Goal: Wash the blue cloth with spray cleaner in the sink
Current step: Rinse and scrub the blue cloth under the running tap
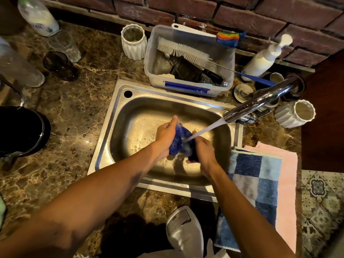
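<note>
The blue cloth (180, 140) is bunched up over the middle of the steel sink (130, 110). My left hand (164, 135) grips its left side, and my right hand (203, 149) grips its right side. Water runs from the chrome faucet (260, 101) at the right straight onto the cloth between my hands. A white spray bottle (184, 231) lies on the counter at the near edge, in front of the sink.
A clear tub (188, 86) with brushes and a black mesh cup sits behind the sink. A blue checked towel (255, 185) on a pink one lies to the right. White ribbed cups (133, 41), glasses, a pump bottle (264, 58) and a black pot (20, 131) ring the marble counter.
</note>
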